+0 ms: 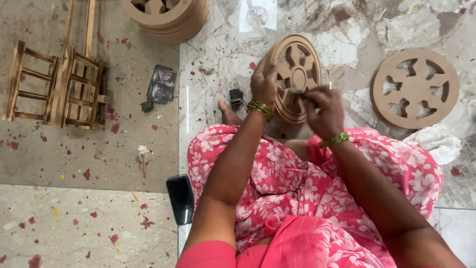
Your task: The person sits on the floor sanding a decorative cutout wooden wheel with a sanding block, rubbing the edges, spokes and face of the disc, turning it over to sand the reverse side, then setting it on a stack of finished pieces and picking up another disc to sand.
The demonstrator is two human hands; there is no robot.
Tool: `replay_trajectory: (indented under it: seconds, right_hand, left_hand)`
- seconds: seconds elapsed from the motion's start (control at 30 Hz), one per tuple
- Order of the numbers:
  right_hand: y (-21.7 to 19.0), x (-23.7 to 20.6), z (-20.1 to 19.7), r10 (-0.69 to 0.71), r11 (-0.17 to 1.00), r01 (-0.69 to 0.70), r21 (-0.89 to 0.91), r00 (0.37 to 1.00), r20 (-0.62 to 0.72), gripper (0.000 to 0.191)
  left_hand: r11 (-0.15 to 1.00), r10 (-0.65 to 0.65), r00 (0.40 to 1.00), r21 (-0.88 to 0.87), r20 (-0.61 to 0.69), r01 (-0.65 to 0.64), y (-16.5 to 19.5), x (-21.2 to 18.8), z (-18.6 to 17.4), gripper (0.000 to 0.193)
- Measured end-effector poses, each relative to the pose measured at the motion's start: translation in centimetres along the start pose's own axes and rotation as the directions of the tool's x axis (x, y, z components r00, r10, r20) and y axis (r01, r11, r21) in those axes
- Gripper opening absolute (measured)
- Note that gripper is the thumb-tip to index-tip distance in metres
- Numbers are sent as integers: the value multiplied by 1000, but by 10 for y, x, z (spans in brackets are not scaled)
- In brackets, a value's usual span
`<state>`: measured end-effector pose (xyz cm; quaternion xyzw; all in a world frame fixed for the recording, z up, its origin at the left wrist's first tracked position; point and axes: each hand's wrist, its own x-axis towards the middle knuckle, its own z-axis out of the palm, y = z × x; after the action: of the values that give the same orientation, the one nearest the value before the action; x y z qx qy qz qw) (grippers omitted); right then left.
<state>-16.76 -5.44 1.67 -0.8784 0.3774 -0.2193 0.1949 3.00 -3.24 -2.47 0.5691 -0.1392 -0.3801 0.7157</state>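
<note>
While both hands work at one carved disc, things stand so:
Left hand (264, 82): clasps the wooden wheel (296, 77) by its left rim, tilted upright.
Right hand (323, 110): pinched shut on a small piece at the wheel's lower face; what, cannot tell.
Second wheel (414, 88): flat on floor, well right of the grip.

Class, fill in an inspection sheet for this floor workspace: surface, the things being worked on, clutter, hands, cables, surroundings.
Surface: marbled stone floor, flecked with red paint.
Job's things: round brown fibreboard wheel with cut-out spokes, held upright; small dark strip, perhaps sandpaper, pressed on it, too small to tell.
Clutter: black phone; grey crumpled rag; small black block; white cloth.
Hands: left hand grips the wheel's rim; right hand pinches the strip.
Cables: nothing seen.
Surroundings: second cut-out wheel lying flat; stack of wheels; slatted wooden frames.
</note>
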Motion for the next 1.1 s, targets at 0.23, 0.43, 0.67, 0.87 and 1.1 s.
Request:
replay_trajectory:
  seconds: [0.23, 0.43, 0.67, 0.87, 1.1]
  right_hand:
    - [41, 23, -7, 590, -60, -483, 874, 689, 421, 18]
    - [44, 46, -34, 403, -199, -338, 920, 828, 391, 20]
    - [127, 68, -80, 673, 313, -158, 937, 733, -101, 20]
    - [176, 52, -110, 916, 361, -189, 913, 256, -309, 18]
    - [180, 38, -113, 989, -140, -157, 978, -59, 133, 32]
  left_hand:
    - [924, -103, 991, -378, -89, 62, 20, 8, -13, 44]
    - [948, -184, 983, -265, 5, 178, 33, 7, -2, 49]
    - [974, -61, 998, 216, -28, 66, 54, 18, 3, 79]
    - [825, 290, 938, 547, -189, -145, 89, 87, -39, 75]
    - [505, 471, 848, 862, -244, -33, 122, 107, -88, 81]
